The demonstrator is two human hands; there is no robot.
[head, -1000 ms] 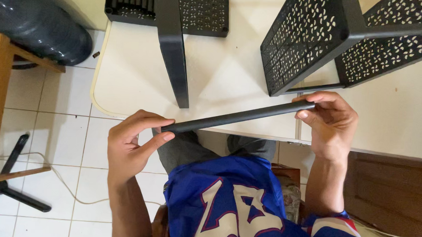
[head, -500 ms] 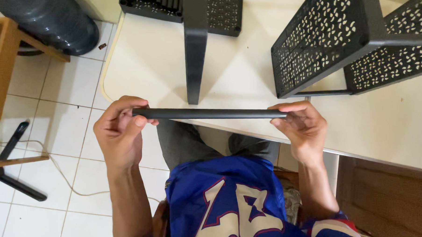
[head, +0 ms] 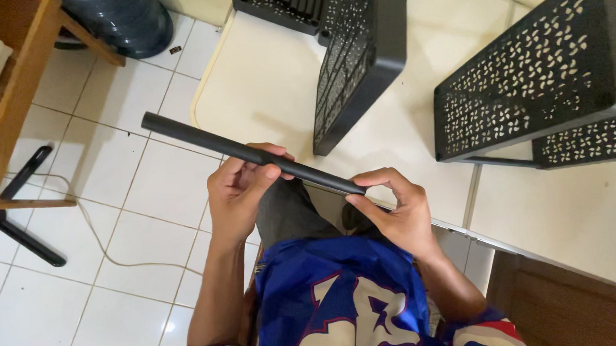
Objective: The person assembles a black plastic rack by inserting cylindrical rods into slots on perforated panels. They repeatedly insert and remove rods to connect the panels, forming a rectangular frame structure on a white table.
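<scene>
Head view: the person looks down at both hands and a long black tube [head: 254, 154] in the middle of the frame.
Tube place: it slants from the left of the frame down to the middle, over the white floor tiles [head: 150, 188] and the table edge.
Left hand: the left hand [head: 239, 191] pinches the tube near its middle, thumb and fingers wrapped on it.
Right hand: the right hand [head: 395, 210] pinches the tube's lower end with its fingertips.
How far: the tube is loose in the hands and joined to nothing; the rack parts on the table look unjoined too, so most of the putting together seems left.
Tube look: round, straight, smooth and dull black, like plastic or painted metal.
Middle panel: a black panel [head: 356, 65] full of small holes stands on its edge, top middle.
Right piece: a black shelf piece [head: 529, 85] with petal-shaped holes sits at the upper right.
Table: the table [head: 270, 90] is pale cream, flat and smooth, with a round corner.
Far things: a dark round jug [head: 122, 13] at the upper left, a wooden stand [head: 17, 94] at the left edge, a thin cord [head: 94, 234] on the floor.
</scene>
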